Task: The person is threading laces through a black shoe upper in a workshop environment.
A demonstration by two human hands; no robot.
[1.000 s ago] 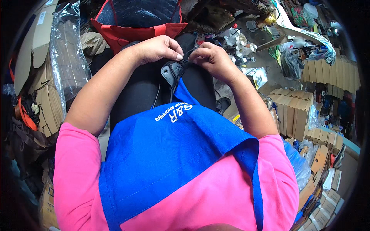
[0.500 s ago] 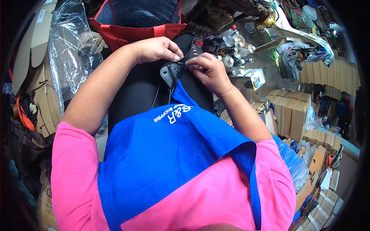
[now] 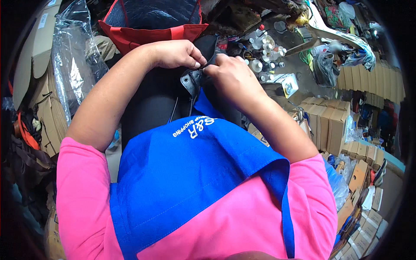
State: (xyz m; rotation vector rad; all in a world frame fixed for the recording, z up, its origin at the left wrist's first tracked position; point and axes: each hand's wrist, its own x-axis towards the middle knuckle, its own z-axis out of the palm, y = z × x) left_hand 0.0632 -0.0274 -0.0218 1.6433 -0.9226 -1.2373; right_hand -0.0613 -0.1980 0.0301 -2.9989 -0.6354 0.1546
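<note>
A small black leather-like piece (image 3: 190, 82) with metal eyelets lies over my lap, with thin dark cords trailing down from it. My left hand (image 3: 180, 55) comes in from the left, thumb and fingers pinched at the piece's upper edge. Close beside it, my right hand (image 3: 232, 77) is closed with its fingertips at the same edge, its back turned up. The fingertips of both hands nearly meet there; the exact bit they grip is too small to make out. Below the piece, a blue apron (image 3: 182, 160) covers my front.
Beyond my hands stands an open red bag (image 3: 149, 37) with a silvery lining. Several bottles (image 3: 260, 52) crowd the floor to the right. Stacked cardboard boxes (image 3: 325, 121) stand further right. Clear plastic (image 3: 73, 60) and flat cardboard (image 3: 37, 56) are at the left.
My right hand has turned over, showing more of its back, and its forearm has swung slightly right. My left hand stays almost where it was at the black piece.
</note>
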